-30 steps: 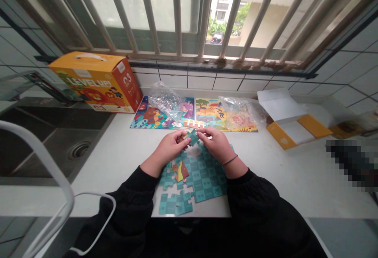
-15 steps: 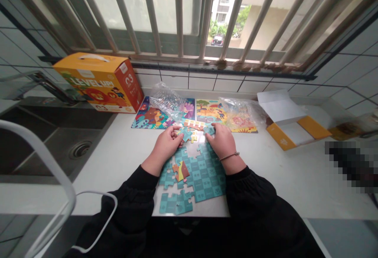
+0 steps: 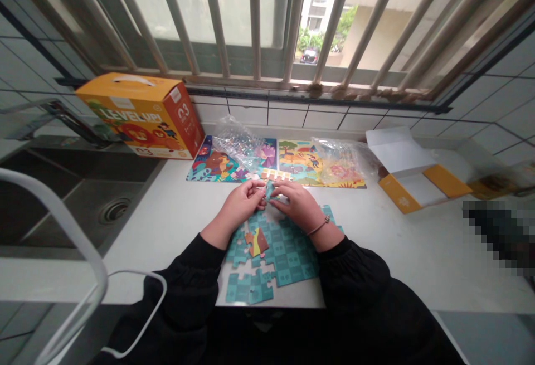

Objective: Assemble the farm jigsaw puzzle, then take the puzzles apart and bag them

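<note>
My left hand [image 3: 242, 204] and my right hand [image 3: 296, 204] meet above the far edge of the teal puzzle pieces [image 3: 292, 253] on the counter. Between their fingertips is a teal puzzle piece [image 3: 270, 189], tilted on edge. Both hands are closed in a pinch on it; whether it is one piece or a small stack I cannot tell. A brown, yellow and orange piece [image 3: 257, 242] lies picture side up among the teal ones. Just beyond my fingers lie orange-and-white pieces [image 3: 276, 174], partly hidden.
Two picture sheets [image 3: 217, 167] lie at the back, with clear plastic bags [image 3: 238, 142] on them. An orange carton [image 3: 137, 114] stands at left beside the sink [image 3: 137, 186]. An opened box [image 3: 401, 189] sits at right. A white cable [image 3: 96, 242] loops at front left.
My right hand has moved left, bringing its teal piece to my left hand. The piece at my left fingers now appears on edge. More teal puzzle shows at the right.
</note>
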`<action>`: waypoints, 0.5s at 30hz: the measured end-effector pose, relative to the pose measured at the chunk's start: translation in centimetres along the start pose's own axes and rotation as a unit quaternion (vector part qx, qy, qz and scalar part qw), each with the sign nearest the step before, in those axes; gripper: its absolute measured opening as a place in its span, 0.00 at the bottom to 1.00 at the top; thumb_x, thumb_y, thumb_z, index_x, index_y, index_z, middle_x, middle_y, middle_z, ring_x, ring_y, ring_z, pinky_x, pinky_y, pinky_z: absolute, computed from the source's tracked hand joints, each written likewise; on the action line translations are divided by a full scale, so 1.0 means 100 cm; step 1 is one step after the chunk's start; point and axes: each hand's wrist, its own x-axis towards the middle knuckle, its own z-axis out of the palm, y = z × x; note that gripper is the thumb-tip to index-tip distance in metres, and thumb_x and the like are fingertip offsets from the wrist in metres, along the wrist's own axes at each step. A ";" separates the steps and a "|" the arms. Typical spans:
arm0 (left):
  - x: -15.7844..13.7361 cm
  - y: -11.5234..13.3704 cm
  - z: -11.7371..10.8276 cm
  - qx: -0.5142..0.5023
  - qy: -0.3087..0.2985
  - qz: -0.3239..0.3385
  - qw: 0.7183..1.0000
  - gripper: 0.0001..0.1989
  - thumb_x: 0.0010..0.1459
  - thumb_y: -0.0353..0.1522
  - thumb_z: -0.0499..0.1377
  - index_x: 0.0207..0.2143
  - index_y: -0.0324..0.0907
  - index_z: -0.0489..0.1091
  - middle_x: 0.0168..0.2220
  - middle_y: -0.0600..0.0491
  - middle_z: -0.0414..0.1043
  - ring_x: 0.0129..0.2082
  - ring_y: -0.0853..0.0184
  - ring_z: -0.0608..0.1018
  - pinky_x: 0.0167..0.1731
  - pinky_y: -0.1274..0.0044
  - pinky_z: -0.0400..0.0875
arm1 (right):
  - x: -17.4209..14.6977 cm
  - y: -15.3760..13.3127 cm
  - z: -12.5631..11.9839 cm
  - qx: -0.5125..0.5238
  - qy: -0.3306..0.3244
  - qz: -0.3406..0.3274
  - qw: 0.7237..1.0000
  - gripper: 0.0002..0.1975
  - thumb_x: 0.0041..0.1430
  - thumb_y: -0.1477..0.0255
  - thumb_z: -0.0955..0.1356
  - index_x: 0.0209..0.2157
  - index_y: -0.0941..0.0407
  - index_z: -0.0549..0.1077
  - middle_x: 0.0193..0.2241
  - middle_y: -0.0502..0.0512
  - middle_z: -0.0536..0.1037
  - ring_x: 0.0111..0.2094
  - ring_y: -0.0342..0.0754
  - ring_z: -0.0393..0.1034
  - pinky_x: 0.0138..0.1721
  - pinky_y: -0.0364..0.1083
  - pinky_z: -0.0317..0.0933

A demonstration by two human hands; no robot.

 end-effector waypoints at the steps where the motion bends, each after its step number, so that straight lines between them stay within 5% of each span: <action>1: 0.000 -0.001 0.000 0.014 0.003 0.003 1.000 0.25 0.61 0.45 0.71 0.53 0.40 0.72 0.31 0.55 0.78 0.29 0.66 0.84 0.32 0.74 0.81 | 0.000 0.000 0.000 0.001 -0.008 -0.006 1.000 0.06 0.64 0.72 0.78 0.42 0.51 0.83 0.54 0.61 0.84 0.56 0.57 0.80 0.60 0.57 0.72; 5: 0.002 -0.007 -0.003 0.055 0.022 0.020 0.998 0.22 0.60 0.41 0.71 0.52 0.42 0.72 0.32 0.56 0.76 0.28 0.67 0.82 0.31 0.74 0.81 | 0.001 -0.007 -0.002 0.000 -0.030 -0.011 0.999 0.03 0.67 0.70 0.76 0.43 0.51 0.83 0.53 0.59 0.84 0.56 0.55 0.79 0.60 0.55 0.71; 9: 0.004 -0.008 -0.010 0.063 0.118 0.029 0.991 0.19 0.61 0.39 0.70 0.50 0.44 0.71 0.30 0.58 0.73 0.26 0.68 0.80 0.28 0.76 0.80 | 0.002 -0.011 -0.008 -0.060 0.001 0.051 0.997 0.08 0.71 0.68 0.72 0.49 0.51 0.82 0.54 0.60 0.84 0.57 0.57 0.77 0.63 0.57 0.68; 15: 0.005 -0.007 -0.016 0.117 0.174 0.022 0.978 0.19 0.65 0.38 0.67 0.55 0.46 0.70 0.36 0.55 0.75 0.27 0.67 0.83 0.26 0.78 0.80 | 0.001 0.004 -0.004 -0.190 0.016 0.160 0.969 0.20 0.70 0.67 0.70 0.60 0.54 0.76 0.68 0.66 0.73 0.69 0.66 0.64 0.69 0.65 0.57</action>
